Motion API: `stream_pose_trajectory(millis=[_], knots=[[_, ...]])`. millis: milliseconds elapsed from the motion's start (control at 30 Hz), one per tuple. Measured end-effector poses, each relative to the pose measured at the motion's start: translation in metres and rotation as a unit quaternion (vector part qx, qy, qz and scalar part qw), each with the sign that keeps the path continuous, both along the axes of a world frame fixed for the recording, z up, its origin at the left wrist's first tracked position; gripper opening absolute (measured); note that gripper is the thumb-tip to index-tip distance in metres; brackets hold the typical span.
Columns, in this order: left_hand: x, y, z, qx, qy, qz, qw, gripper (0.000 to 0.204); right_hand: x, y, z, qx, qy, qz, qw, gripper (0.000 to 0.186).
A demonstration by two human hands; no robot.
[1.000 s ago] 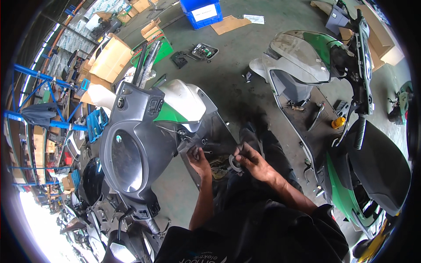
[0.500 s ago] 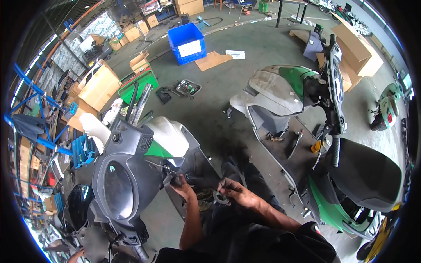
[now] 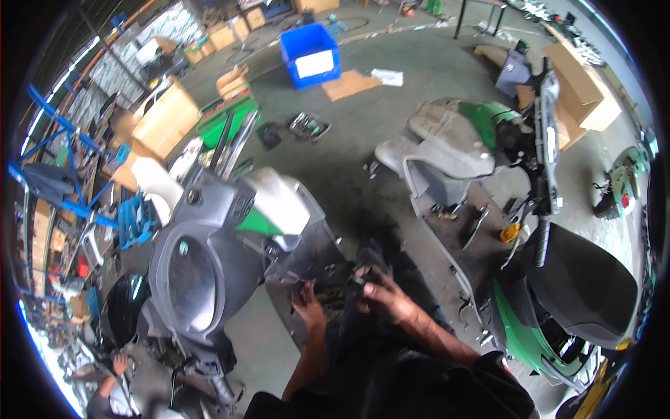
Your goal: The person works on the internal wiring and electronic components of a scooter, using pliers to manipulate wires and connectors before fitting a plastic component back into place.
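My left hand (image 3: 308,307) is over the footboard (image 3: 283,297) of the grey, white and green scooter (image 3: 272,206) on my left. Its fingers are bent together; what they grip is too dark and blurred to name. To its right, my right hand (image 3: 388,297) is closed around a small dark part (image 3: 359,281) whose kind I cannot make out. The scooter's grey body with an oval seat-bucket opening (image 3: 192,290) lies beside my left forearm. Below and between my hands, the metal pieces are mostly hidden.
A second scooter (image 3: 450,143), with a black seat (image 3: 583,286) tipped over its green rear, stands to my right. Farther off are a blue bin (image 3: 310,59), flat cardboard (image 3: 352,85), a tool case (image 3: 309,127) and a green cart (image 3: 227,126). Another person's hand (image 3: 120,363) shows at lower left.
My left hand has shifted slightly right, and my right hand has risen a little. The grey ring that was at my right fingers no longer shows. The view has turned slightly.
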State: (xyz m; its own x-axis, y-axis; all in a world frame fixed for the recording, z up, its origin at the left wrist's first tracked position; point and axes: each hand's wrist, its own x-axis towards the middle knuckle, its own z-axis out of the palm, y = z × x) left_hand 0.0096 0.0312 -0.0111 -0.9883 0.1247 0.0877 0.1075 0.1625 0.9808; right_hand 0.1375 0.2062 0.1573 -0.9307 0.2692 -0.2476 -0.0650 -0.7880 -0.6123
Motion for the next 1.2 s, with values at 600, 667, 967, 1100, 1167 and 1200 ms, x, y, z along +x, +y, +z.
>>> stream_pose_trajectory(millis=[600, 667, 967, 1100, 1167, 1200], knots=[[0.025, -0.012, 0.149, 0.018, -0.052, 0.028, 0.998, 0.029, -0.05, -0.016, 0.0, 0.439, -0.11, 0.192, 0.871, 0.055], [0.019, -0.015, 0.147, 0.011, -0.05, 0.023, 0.998, 0.032, -0.058, -0.02, 0.0, 0.457, -0.099, 0.184, 0.864, 0.056], [0.01, -0.025, 0.143, 0.04, -0.097, 0.008, 0.994, 0.03, -0.081, -0.027, -0.006, 0.539, -0.043, 0.186, 0.82, 0.047], [0.012, -0.025, 0.148, 0.032, -0.111, -0.002, 0.993, 0.028, -0.083, -0.026, 0.003, 0.541, -0.048, 0.192, 0.818, 0.046], [0.011, -0.026, 0.141, 0.027, -0.107, 0.005, 0.994, 0.027, -0.083, -0.025, 0.004, 0.547, -0.047, 0.191, 0.814, 0.046], [0.011, -0.027, 0.139, 0.031, -0.105, 0.004, 0.994, 0.027, -0.083, -0.025, 0.002, 0.552, -0.044, 0.19, 0.811, 0.046]])
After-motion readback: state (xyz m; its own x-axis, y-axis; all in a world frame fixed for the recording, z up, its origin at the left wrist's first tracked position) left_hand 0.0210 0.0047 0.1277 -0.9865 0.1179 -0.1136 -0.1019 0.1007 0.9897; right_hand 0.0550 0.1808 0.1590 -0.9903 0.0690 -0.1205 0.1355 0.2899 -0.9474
